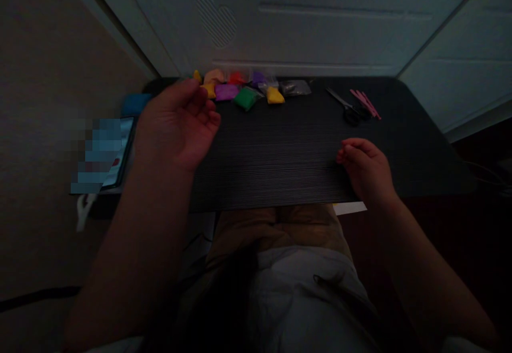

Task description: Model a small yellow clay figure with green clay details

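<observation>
The left hand (180, 129) hangs over the far left of the desk (272, 150), palm turned up and fingers half curled; the palm looks bare, but I cannot tell whether its grip pinches anything at the fingertips. The right hand (368, 169) is above the near right part, its fingers bunched; whether that grip holds something small is hidden.

The coloured packets lie crowded along the far edge, left of centre. The orange-yellow packet (208, 91) and magenta packet (226, 93) are nearest the left fingers, with the green packet (245, 98) and yellow packet (275, 95) to their right. Packed so close, a careless reach could drag a neighbour along or catch the wrong one.

The scissors (352, 115) lie far right, blades pointing far left, so a low sweep from the right could meet the tips. Pink sticks (366, 103) beside the handles could scatter if knocked. Left, a device (120, 155) sits near the forearm, where an elbow might nudge it. Dim light makes misjudging likelier.
</observation>
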`<state>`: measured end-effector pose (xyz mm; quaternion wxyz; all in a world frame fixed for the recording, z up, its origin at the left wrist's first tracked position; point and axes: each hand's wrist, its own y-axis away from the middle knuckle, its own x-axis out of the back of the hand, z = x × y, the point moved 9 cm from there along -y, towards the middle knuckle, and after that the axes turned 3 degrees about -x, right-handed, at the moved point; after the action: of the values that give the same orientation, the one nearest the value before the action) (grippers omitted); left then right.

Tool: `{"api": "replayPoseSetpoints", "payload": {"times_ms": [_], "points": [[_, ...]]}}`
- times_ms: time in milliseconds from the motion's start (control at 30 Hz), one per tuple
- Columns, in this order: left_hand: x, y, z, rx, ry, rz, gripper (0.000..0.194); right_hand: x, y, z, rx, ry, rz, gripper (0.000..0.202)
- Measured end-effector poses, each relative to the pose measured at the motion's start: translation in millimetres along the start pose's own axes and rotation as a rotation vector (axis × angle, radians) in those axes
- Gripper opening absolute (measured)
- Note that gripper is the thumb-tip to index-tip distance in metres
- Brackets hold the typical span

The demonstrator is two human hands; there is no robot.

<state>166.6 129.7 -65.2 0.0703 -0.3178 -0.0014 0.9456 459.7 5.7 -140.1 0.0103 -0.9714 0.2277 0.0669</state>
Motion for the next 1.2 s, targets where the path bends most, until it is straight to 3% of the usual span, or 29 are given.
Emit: {"api": "replayPoseSetpoints", "payload": {"times_ms": [400, 700, 800, 1033, 1100, 1200], "points": [[6.8, 3.5, 1.5, 0.046, -0.058, 0.096, 0.009, 1.3, -0.5, 5.2, -0.049, -0.099, 0.005, 0.011], [17.5, -5.5, 26.8, -0.029, -0.096, 0.129, 0.011, 3.4, 2.1, 9.8, -0.110, -0.091, 0.022, 0.013], [32.0, -6.8, 29.5, -0.024, -0.095, 0.193, 0.012, 4.9, 2.9, 10.9, -0.121, -0.069, 0.035, 0.013], [86.2, 0.5, 31.1, 0.023, -0.083, 0.309, 0.012, 8.3, 5.4, 15.7, -0.177, 0.096, 0.047, 0.016], [99.7, 5.7, 31.0, 0.054, -0.039, 0.345, 0.012, -3.3, 3.7, 12.4, -0.173, 0.273, -0.013, 0.018], [111.3, 12.2, 30.8, 0.076, 0.035, 0.369, 0.013, -48.3, -0.1, 4.4, -0.101, 0.534, -0.233, 0.018]]}}
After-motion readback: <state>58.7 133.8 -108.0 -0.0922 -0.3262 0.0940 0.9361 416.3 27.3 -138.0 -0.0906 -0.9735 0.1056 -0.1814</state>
